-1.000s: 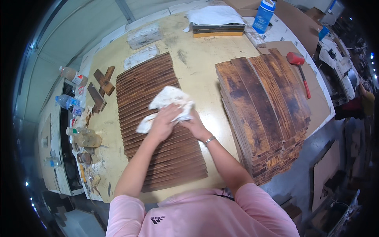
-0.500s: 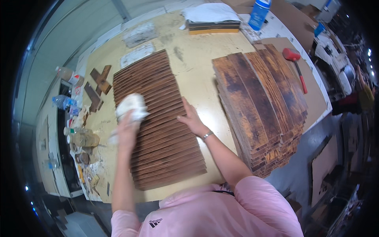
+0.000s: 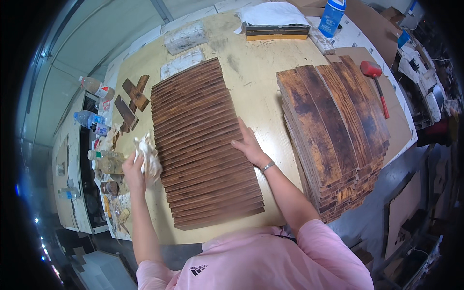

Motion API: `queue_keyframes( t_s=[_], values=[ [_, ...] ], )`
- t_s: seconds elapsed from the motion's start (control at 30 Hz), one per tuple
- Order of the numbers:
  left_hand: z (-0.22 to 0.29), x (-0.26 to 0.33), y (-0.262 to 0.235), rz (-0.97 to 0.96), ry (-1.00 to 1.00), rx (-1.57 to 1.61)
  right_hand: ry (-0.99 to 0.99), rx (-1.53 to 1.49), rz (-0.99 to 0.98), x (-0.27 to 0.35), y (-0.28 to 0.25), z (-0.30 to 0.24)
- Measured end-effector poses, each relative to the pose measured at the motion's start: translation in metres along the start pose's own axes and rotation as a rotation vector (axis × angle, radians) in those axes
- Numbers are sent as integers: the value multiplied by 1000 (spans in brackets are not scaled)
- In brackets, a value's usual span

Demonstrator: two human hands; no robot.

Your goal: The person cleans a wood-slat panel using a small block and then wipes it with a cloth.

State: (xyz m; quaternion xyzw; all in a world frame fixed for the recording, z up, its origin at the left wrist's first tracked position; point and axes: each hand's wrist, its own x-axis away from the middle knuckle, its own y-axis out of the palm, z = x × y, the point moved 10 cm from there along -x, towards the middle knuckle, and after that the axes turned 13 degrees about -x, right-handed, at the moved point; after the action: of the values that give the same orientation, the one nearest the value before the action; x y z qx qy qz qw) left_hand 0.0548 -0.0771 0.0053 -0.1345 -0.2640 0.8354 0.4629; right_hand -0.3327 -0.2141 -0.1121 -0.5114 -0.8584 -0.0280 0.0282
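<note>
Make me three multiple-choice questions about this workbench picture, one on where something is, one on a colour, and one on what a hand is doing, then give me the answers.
1. Where is the white rag?
A. At the left edge of the row of dark wooden slats
B. On the stack of planks
C. Beside the blue bottle

2. What colour is the head of the mallet?
A. Green
B. Red
C. White

3. What is the right hand doing?
A. Gripping the mallet
B. Holding a bottle
C. Resting flat on the slats

Answers:
1 A: the left hand grips the rag at the left edge of the row of dark wooden slats, far from the stack of planks and the blue bottle.
2 B: the mallet's head is red.
3 C: the right hand lies open on the slats' right edge, fingers spread.
</note>
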Motion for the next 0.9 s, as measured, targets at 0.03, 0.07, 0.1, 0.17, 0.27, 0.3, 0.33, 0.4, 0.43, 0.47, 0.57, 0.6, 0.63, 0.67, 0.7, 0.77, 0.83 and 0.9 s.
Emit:
queue_keyframes(
  t_s=[0.03,0.07,0.1,0.17,0.27,0.3,0.33,0.4,0.43,0.47,0.57,0.6,0.63,0.67,0.7,0.77,0.83,0.9],
  values=[
    [17,-9,17,-47,0,99,12,8,12,-1,-2,-1],
    [29,-19,34,-94,-2,199,2,-49,3,-3,-4,-3],
    [29,-30,47,-99,7,82,-8,-108,-10,-5,-5,-5],
    [14,-53,76,-45,108,-132,-16,-153,-10,-15,-5,-12],
    [50,-43,155,61,438,-625,-21,-108,43,-53,-18,-20],
    [84,-29,190,64,555,-638,-37,-204,65,-69,-27,-10],
    [114,-21,225,-24,651,-616,-57,-302,79,-86,-33,0],
    [147,-18,274,-321,610,-256,-101,-284,125,-105,-35,1],
    [146,-29,288,-392,426,123,-38,-441,83,-113,-27,4],
    [170,-34,289,-345,472,104,29,-592,58,-117,-26,8],
    [213,-61,273,-227,662,59,41,-611,7,-127,-18,9],
    [207,-70,281,-296,649,-97,45,-468,-7,-130,-15,11],
    [207,-71,279,-248,786,-404,49,-323,-19,-133,-13,13],
    [178,-78,262,-231,832,-508,-112,-2,89,-120,-6,-22],
    [155,-80,249,-228,901,-603,11,17,87,-122,-8,-6],
    [113,-97,193,-253,793,-547,2,-7,26,-123,-9,-4],
    [60,-116,137,-168,650,-641,16,2,11,-123,-7,-7],
    [54,-114,132,-52,610,-643,59,7,12,-121,-8,-5]
  ],
)
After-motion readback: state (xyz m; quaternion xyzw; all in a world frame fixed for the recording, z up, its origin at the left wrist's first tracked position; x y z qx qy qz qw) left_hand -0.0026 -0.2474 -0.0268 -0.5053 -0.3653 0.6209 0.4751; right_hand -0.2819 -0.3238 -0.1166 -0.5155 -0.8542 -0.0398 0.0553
